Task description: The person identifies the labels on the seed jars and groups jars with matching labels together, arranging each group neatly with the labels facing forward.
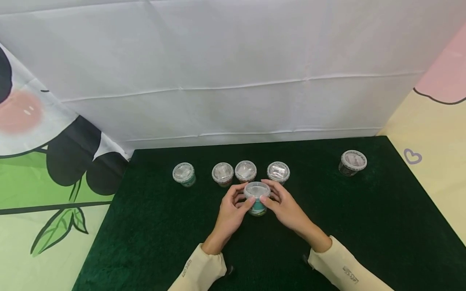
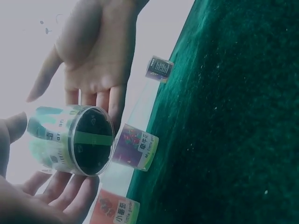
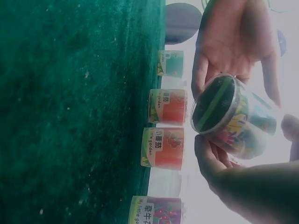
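A small clear-lidded plastic tub with a teal label (image 1: 257, 205) is held up in front of me between both hands, its dark base with a green stripe showing in the wrist views. My left hand (image 1: 231, 208) grips its left side, thumb at the front and fingers curled behind. On the opposite side my right hand (image 1: 287, 208) holds it likewise. Just beyond the hands stand two red-labelled tubs (image 1: 222, 173) (image 1: 245, 171) close together and a purple-labelled tub (image 3: 164, 212).
Another teal tub (image 1: 184, 173) stands to the left, and a dark-labelled tub (image 1: 352, 162) far to the right. Dark green cloth (image 1: 153, 242) covers the table. A white curtain (image 1: 233, 109) hangs behind it, with printed panels at both sides.
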`<state>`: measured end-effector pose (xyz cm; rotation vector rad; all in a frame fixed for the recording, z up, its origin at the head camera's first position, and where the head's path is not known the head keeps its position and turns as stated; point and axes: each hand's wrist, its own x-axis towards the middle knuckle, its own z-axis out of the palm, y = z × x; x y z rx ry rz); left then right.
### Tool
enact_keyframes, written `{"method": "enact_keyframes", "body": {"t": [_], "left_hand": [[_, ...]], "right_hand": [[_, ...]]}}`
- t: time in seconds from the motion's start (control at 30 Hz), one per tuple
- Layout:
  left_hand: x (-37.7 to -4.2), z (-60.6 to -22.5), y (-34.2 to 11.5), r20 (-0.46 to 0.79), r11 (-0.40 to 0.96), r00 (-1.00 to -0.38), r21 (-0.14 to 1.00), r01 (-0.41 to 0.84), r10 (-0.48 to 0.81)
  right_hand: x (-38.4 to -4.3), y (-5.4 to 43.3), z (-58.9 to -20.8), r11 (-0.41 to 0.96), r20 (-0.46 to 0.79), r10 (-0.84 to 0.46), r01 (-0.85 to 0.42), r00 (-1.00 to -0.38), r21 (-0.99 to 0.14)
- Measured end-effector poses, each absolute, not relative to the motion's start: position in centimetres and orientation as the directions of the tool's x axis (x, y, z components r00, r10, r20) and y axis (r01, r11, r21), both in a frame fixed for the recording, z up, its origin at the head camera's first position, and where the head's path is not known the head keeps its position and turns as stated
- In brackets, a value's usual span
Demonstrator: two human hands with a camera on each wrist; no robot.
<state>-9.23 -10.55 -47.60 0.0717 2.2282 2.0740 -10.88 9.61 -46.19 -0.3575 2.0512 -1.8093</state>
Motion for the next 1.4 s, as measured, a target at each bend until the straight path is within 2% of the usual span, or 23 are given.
{"method": "enact_keyframes", "body": {"t": [0.37,0.67,0.97,1.4], "left_hand": [[-9.25,-47.43,-10.78,-0.049,0.069,-0.988,0.997,-0.039,0.143],[-9.33,-47.42,-10.56,-0.022,0.08,-0.994,0.997,-0.014,0.106],[-9.14,-47.46,-10.82,-0.046,0.092,-0.986,0.995,-0.032,0.157],[-8.91,-47.69,-10.39,-0.063,0.086,-0.989,0.995,-0.052,0.131]], "right_hand": [[-10.99,9.93,-46.0,0.114,-0.096,-0.438,0.051,-0.894,-0.992],[-11.01,9.72,-46.1,0.129,-0.085,-0.428,0.032,-0.9,-0.991],[-10.96,9.94,-46.28,0.09,-0.045,-0.456,0.004,-0.889,-0.996],[-10.82,9.95,-46.4,0.122,-0.059,-0.457,0.003,-0.887,-0.993]]}}
